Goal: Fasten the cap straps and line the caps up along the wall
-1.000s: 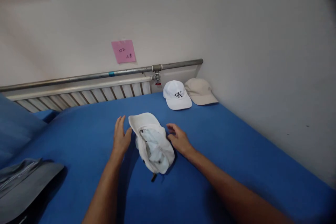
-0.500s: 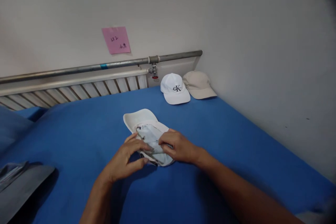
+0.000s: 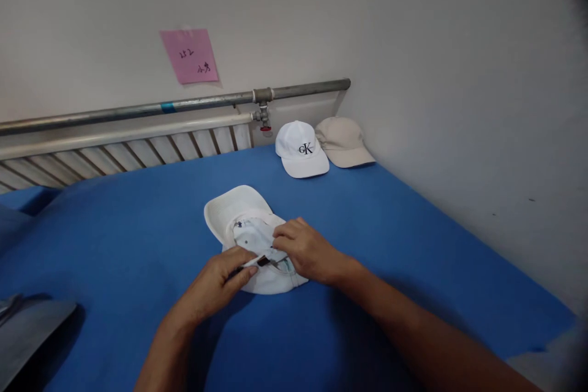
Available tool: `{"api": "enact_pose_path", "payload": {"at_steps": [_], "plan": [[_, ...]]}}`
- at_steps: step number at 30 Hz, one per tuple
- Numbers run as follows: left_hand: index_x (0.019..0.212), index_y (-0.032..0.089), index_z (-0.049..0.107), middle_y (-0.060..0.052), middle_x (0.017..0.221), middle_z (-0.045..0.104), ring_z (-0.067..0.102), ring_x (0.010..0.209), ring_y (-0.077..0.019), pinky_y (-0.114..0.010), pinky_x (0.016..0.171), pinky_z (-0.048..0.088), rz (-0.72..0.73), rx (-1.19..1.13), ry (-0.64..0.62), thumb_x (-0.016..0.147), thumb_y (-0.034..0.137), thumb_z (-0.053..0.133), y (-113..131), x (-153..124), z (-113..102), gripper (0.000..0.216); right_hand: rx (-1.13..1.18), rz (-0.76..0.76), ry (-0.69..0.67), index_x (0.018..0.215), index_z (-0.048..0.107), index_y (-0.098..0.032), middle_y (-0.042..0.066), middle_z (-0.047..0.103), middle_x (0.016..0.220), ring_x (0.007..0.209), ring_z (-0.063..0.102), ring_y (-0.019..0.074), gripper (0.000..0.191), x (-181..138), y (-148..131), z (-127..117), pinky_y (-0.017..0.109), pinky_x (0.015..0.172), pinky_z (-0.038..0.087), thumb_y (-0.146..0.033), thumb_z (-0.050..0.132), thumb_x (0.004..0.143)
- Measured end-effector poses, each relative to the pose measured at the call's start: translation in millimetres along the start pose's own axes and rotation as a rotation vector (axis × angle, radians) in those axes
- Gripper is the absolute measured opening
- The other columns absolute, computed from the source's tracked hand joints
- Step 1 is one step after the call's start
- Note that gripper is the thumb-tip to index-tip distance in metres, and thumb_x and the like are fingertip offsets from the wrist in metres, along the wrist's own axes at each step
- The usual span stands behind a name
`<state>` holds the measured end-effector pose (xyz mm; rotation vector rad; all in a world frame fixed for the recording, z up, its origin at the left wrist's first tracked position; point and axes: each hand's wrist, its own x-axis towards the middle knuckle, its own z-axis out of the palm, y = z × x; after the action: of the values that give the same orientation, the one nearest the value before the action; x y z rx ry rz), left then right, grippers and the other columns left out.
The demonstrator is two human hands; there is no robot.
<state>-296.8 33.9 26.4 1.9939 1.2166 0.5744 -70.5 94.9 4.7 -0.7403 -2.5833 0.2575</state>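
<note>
A white baseball cap [image 3: 239, 203] lies upside down on the blue-covered surface, its brim toward the far left and its pale inner lining showing. My left hand [image 3: 218, 278] pinches the back edge of the cap between thumb and fingers, beside a small dark buckle [image 3: 263, 261] on the strap. Bent over the cap's right rim, my right hand [image 3: 307, 251] has its fingers curled at the opening; its thumb is mostly hidden.
Farther back stand a white cap with black letters [image 3: 303, 156] and a beige cap [image 3: 346, 142], side by side near the wall. A radiator [image 3: 169, 148] and a metal pipe [image 3: 206, 101] run along the back. A grey hat-like item [image 3: 37, 331] lies at the lower left.
My left hand has closed on the cap's back edge and lifted it inward, so the strap and buckle stand over the opening. The view has shifted slightly.
</note>
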Motion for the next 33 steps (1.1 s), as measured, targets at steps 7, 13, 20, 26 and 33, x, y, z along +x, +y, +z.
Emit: {"api": "enact_pose_path", "payload": {"at_steps": [7,13,20,26,33], "plan": [[0.101,0.020,0.066,-0.005,0.093,0.067,0.059,0.085,-0.0187,-0.030,0.077,0.045,-0.076,-0.105,-0.011,0.091,0.034,0.049,-1.5,0.3,4.1,0.024,0.073,-0.010,-0.179,0.091,0.063,-0.013,0.008,0.064,0.087,0.081,0.055,0.0176,0.014,4.2,-19.3,2.8,0.028,0.074,0.041,-0.011,0.051,0.084],[0.098,0.018,0.070,-0.004,0.086,0.066,0.055,0.076,-0.0152,-0.025,0.067,0.042,-0.139,-0.291,-0.011,0.088,0.037,0.055,-4.3,-3.3,-4.6,0.026,0.419,0.189,-0.271,0.086,0.067,-0.016,0.004,0.066,0.083,0.074,0.057,0.0138,0.014,4.3,-21.1,-3.1,0.025,0.068,0.040,-0.019,0.053,0.085],[0.095,0.023,0.074,-0.002,0.092,0.073,0.062,0.083,-0.0151,-0.024,0.076,0.045,-0.222,-0.574,0.157,0.079,0.034,0.069,-12.3,-11.0,-9.4,0.020,1.183,0.645,-0.017,0.080,0.058,-0.017,-0.007,0.046,0.057,0.045,0.036,0.0053,0.008,10.3,-26.5,-6.9,0.019,0.045,0.027,-0.025,0.056,0.081],[0.083,0.021,0.075,-0.001,0.082,0.073,0.063,0.071,-0.0122,-0.020,0.067,0.046,-0.272,-0.766,0.297,0.069,0.030,0.077,-18.2,-12.2,-10.7,0.017,1.490,0.710,-0.041,0.080,0.061,-0.016,-0.010,0.041,0.050,0.039,0.031,0.0026,0.017,12.1,-34.3,-7.7,0.018,0.040,0.023,-0.028,0.069,0.071],[0.083,0.021,0.075,-0.001,0.078,0.072,0.059,0.060,-0.0115,-0.020,0.056,0.045,-0.250,-0.864,0.246,0.060,0.021,0.079,-20.7,-15.0,-14.1,0.023,1.548,0.641,0.028,0.075,0.055,-0.016,-0.002,0.065,0.068,0.040,0.039,0.0022,0.016,13.1,-32.2,3.4,0.017,0.039,0.030,-0.027,0.067,0.070]]}}
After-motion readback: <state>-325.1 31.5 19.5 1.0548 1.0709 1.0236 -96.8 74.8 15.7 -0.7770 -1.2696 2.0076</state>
